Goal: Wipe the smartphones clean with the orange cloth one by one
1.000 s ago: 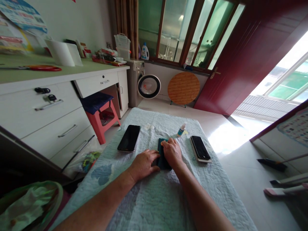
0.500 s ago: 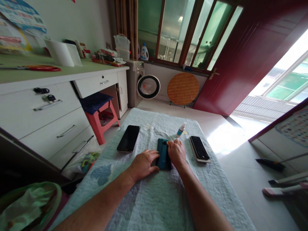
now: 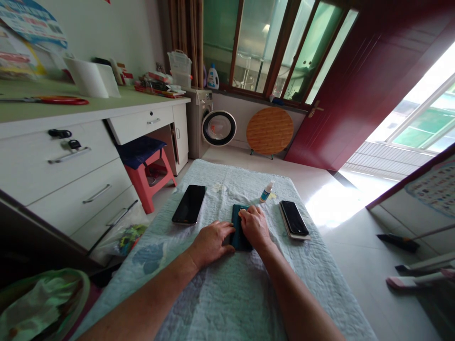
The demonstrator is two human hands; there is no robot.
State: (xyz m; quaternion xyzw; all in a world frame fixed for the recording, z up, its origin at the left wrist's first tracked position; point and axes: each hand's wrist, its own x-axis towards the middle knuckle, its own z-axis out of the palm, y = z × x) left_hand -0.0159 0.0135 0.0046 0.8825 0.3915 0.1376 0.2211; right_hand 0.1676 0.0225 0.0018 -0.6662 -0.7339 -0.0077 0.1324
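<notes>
A teal phone (image 3: 241, 241) lies back up on the quilted cloth, its camera end away from me. My left hand (image 3: 212, 242) holds it along the left side, fingertips at the edge and thumb by the lower corner. Over the upper part of the phone, my right hand (image 3: 255, 225) is closed with fingers bent, pressing near the camera area. Whatever those fingers pinch is hidden or too small to name. A small spray bottle (image 3: 266, 192) with a white top stands beyond my right hand.
A dark-screened phone (image 3: 190, 204) lies to the left, and another phone (image 3: 294, 218) sits on a pale flat thing to the right. The light blue quilted cloth (image 3: 227, 303) covers the table. A pink stool (image 3: 151, 177) and drawers (image 3: 85, 184) are at left.
My right hand has slid left from the phone's right edge onto its upper back. My left hand and the phone stay in place.
</notes>
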